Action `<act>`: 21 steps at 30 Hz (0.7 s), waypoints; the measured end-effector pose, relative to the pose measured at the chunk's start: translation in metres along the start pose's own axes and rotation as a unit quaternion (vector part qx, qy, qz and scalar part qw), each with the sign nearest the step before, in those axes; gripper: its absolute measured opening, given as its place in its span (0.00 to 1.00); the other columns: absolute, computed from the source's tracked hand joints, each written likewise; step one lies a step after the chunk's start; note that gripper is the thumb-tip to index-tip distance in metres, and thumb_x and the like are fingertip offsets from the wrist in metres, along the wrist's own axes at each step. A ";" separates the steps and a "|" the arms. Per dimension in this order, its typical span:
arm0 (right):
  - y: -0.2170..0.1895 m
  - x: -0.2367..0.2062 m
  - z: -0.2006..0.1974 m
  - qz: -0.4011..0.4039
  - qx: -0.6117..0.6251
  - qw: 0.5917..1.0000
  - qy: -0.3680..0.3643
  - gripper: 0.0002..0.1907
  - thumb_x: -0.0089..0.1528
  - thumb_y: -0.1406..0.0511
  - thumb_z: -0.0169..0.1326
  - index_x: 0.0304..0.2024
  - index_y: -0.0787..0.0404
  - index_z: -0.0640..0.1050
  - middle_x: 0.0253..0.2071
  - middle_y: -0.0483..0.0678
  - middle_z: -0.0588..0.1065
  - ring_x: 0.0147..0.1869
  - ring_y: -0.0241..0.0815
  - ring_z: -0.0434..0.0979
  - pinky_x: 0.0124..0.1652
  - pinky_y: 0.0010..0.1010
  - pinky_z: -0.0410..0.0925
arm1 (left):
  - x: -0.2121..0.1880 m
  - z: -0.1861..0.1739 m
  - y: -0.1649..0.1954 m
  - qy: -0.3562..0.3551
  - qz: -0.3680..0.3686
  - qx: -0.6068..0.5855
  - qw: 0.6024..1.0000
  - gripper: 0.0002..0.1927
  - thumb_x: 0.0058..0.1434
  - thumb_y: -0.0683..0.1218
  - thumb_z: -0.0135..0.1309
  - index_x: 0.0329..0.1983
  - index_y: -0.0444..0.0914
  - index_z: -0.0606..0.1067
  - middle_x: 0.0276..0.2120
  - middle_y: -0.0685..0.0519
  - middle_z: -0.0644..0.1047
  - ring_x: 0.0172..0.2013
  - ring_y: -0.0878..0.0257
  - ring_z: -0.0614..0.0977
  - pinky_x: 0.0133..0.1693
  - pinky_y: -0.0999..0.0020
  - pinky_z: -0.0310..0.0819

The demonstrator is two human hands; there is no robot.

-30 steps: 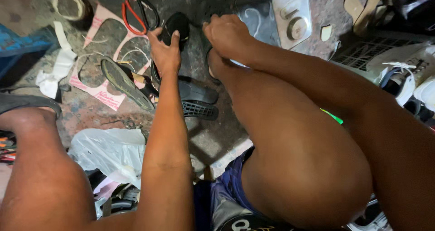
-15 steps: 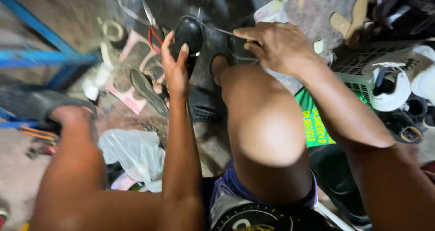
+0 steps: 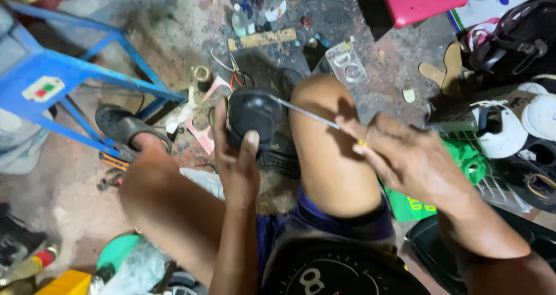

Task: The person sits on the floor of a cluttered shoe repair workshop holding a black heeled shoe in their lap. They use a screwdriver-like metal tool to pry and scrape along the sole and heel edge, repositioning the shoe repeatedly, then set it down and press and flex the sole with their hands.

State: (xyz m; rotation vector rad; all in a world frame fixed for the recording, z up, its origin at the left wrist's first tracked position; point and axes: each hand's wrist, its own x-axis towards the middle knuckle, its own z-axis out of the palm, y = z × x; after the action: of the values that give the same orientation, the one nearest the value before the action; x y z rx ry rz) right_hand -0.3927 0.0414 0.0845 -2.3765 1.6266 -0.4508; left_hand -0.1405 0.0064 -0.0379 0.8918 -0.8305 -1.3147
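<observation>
Behind left hand [image 3: 237,156], half-hidden black shoe [image 3: 253,114]

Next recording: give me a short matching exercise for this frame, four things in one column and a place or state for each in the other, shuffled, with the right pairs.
Things
1. rounded black shoe part
2. thin metal rod tool
3. blue metal frame
4. white sneaker

Places or states
A. standing at the far left on the floor
B. in the grip of the left hand
C. lying at the right among other shoes
D. held by the right hand, tip at the shoe part

Pairs: 1-B, 2-D, 3-A, 4-C
</observation>
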 end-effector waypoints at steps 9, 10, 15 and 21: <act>-0.011 -0.080 0.059 0.015 0.134 0.990 -0.039 0.31 0.62 0.69 0.59 0.67 0.50 0.71 0.35 0.49 0.75 0.27 0.48 0.75 0.27 0.39 0.70 | -0.095 -0.009 0.013 0.000 -0.082 -0.040 0.996 0.34 0.71 0.38 0.50 0.79 0.34 0.54 0.70 0.48 0.65 0.68 0.58 0.68 0.70 0.62 0.58; -0.014 -0.082 0.062 0.015 0.145 0.988 -0.046 0.31 0.62 0.69 0.59 0.67 0.50 0.71 0.35 0.49 0.75 0.27 0.48 0.75 0.28 0.39 0.70 | -0.098 -0.014 0.021 -0.004 -0.094 -0.037 0.995 0.32 0.73 0.40 0.47 0.79 0.34 0.54 0.71 0.49 0.65 0.69 0.58 0.67 0.71 0.62 0.57; -0.025 -0.070 0.066 -0.034 0.132 0.990 -0.038 0.31 0.61 0.69 0.59 0.67 0.51 0.70 0.37 0.50 0.76 0.28 0.49 0.76 0.29 0.39 0.72 | -0.103 -0.043 0.068 -0.059 -0.040 0.307 0.949 0.29 0.75 0.45 0.45 0.75 0.34 0.55 0.70 0.44 0.65 0.68 0.52 0.66 0.65 0.58 0.58; -0.038 -0.053 0.064 -0.036 0.107 0.992 -0.054 0.32 0.60 0.70 0.59 0.67 0.50 0.71 0.37 0.51 0.76 0.28 0.49 0.76 0.30 0.39 0.73 | -0.064 -0.065 0.098 -0.014 0.086 0.517 0.852 0.18 0.77 0.50 0.47 0.62 0.34 0.73 0.49 0.39 0.79 0.50 0.46 0.80 0.52 0.57 0.73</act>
State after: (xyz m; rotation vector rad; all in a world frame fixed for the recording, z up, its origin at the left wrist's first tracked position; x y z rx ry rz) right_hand -0.3543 0.1055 0.0316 -2.2625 1.3767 -0.4750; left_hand -0.0450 0.0786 0.0214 1.5720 -1.6549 -0.6457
